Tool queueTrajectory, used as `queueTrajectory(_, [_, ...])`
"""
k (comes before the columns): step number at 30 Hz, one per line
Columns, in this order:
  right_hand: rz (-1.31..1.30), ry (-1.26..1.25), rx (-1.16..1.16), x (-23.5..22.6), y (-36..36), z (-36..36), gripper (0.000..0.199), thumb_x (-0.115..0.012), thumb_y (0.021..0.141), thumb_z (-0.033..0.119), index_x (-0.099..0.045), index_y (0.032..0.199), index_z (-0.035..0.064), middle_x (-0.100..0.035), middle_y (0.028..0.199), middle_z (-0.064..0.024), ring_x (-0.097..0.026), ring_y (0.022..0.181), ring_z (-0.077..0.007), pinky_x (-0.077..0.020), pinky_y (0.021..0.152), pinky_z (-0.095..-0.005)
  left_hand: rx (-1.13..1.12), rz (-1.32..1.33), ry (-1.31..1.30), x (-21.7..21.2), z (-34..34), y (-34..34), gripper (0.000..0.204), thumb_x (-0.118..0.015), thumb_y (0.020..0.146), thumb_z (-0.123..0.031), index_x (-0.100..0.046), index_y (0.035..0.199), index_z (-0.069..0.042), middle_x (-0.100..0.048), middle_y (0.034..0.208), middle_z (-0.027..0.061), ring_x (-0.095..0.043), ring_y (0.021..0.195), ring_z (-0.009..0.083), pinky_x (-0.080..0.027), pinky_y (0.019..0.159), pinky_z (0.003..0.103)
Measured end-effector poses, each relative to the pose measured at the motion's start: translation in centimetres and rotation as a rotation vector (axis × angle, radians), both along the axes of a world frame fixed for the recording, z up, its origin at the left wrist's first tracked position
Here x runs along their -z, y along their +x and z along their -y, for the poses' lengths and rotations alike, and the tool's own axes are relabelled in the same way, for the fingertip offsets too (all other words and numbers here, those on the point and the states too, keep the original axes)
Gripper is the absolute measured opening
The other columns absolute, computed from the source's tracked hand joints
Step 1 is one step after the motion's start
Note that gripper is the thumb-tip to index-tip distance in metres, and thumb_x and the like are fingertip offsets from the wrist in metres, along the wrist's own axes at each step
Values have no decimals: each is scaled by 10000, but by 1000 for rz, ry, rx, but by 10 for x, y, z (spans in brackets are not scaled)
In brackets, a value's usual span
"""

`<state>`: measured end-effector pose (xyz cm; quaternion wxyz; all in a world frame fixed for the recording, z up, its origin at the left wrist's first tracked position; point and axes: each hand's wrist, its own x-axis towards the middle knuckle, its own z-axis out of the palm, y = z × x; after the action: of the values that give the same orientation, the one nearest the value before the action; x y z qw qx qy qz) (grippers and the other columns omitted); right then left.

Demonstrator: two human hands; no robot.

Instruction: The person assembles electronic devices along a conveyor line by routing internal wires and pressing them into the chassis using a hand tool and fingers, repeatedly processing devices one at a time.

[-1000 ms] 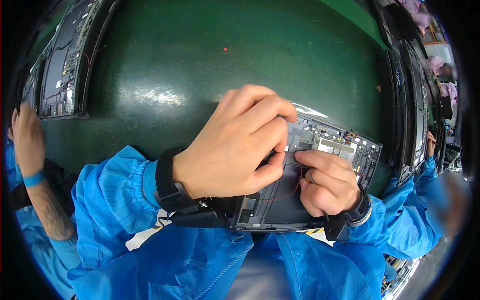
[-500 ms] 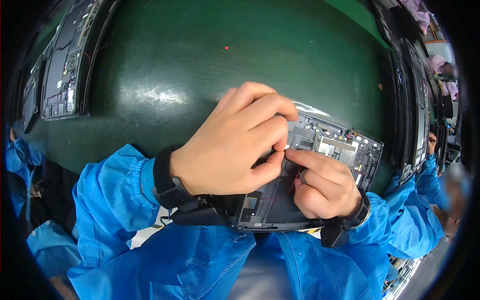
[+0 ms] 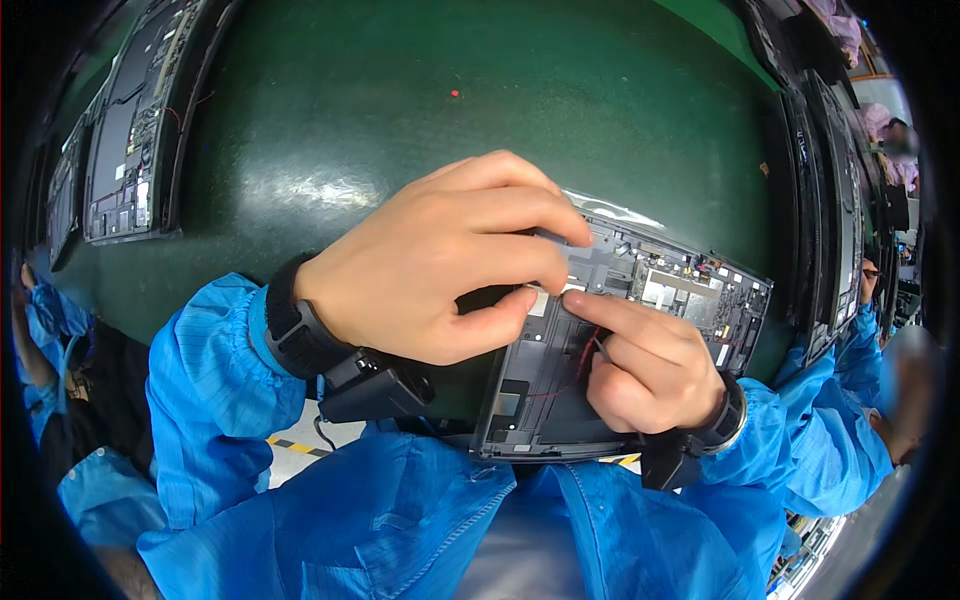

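An opened laptop base (image 3: 560,400), dark grey with its circuit board (image 3: 680,290) showing, lies tilted on the bench in front of me. My left hand (image 3: 440,260) hovers over its left side, thumb and fingers apart, with nothing visible between them. Beside the thumb a small pale square patch (image 3: 538,303) shows on the base. My right hand (image 3: 650,365) rests over the middle, its index fingertip touching the base near that patch. Its other fingers are curled, and a thin dark object shows at them, too hidden to name. A red wire (image 3: 580,372) runs beside these fingers.
More opened laptop bases stand at the left (image 3: 130,130) and the right (image 3: 840,200) of the green bench (image 3: 420,120). A small red bit (image 3: 455,93) lies toward the far side. Other people in blue sleeves sit on both sides.
My left hand has drawn back to the left, its thumb and fingers parting from the right fingertip. The pale patch has come into sight. My right hand has barely moved.
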<state>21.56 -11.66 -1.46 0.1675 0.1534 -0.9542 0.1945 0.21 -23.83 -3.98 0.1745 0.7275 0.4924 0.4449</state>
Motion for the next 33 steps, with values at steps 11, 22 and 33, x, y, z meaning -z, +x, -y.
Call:
queueTrajectory(11, [19, 57, 20, -6, -12, 6, 178, -631, 563, 93, -481, 648, 49, -606, 790, -157, -663, 949, -320, -591, 751, -370, 30, 20, -21, 0, -2, -5, 169, -659, 704, -30, -659, 867, -72, -645, 1176, 85, -563, 1042, 299, -474, 881, 403])
queueTrajectory(22, [19, -180, -68, 2, -7, -3, 161, -641, 619, -16, -490, 652, 28, -518, 626, -108, -671, 953, -360, -549, 607, -398, 23, 215, -7, 2, 2, 1, 50, -638, 753, -45, -614, 796, -55, -669, 1069, 84, -573, 1004, 290, -474, 876, 381])
queueTrajectory(33, [-9, 57, -54, -2, -7, 3, 171, -636, 570, 56, -502, 659, -2, -574, 699, -206, -641, 908, -395, -539, 727, -461, -39, 244, 126, 10, -5, 11, 30, -621, 727, -33, -608, 743, -54, -677, 928, 60, -568, 948, 260, -478, 811, 365])
